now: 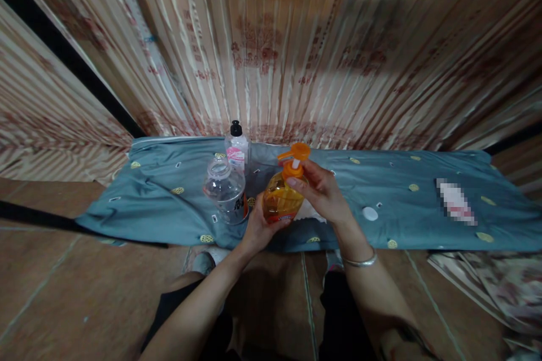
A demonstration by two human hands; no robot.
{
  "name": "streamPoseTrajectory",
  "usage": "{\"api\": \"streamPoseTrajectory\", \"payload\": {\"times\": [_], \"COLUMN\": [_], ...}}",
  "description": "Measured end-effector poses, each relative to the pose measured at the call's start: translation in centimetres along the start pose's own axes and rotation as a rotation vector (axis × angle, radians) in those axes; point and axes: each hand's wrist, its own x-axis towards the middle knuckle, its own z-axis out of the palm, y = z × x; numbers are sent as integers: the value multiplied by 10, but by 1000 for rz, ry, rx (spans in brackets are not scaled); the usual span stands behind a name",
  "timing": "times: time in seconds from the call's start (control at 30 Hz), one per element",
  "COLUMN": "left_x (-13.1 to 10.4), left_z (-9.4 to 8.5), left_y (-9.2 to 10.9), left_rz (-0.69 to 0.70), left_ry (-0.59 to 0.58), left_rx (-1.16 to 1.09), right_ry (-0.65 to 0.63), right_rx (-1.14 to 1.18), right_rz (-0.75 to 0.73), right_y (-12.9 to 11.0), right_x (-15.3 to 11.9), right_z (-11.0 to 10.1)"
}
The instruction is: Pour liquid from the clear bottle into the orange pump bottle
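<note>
In the middle of the head view is a pump bottle [279, 203] of amber liquid with an orange pump top [300, 151]. My left hand [259, 227] wraps round its lower body. At the neck, the fingers of my right hand [319, 189] close on the orange collar [292, 170], below the raised pump head. Just left of the bottle stands a clear, wide-mouthed plastic jar [224, 194] with no lid on it. Behind the jar is an upright clear bottle [237, 149] with a black cap and a pink label.
A teal patterned cloth [161, 208] covers the narrow surface. To the right lie a white round lid [370, 214] and a blurred-out packet [456, 202]. Something white [311, 212] lies partly behind my right hand. A pleated curtain [271, 67] hangs along the back edge.
</note>
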Motion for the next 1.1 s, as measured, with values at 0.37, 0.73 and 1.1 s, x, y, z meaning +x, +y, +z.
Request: {"api": "streamPoseTrajectory", "payload": {"times": [0.37,0.73,1.1], "left_x": [-3,-7,-6], "left_z": [7,6,5], "left_y": [-8,-9,-13], "left_rz": [16,24,55], "left_ry": [13,25,10], "left_rx": [-7,13,17], "right_ry": [164,244,174], "right_rx": [22,-89,-179], "right_rz": [-4,-56,-44], "right_y": [2,-5,-15], "right_x": [-6,-17,-17], "right_z": [-2,-9,-15]}}
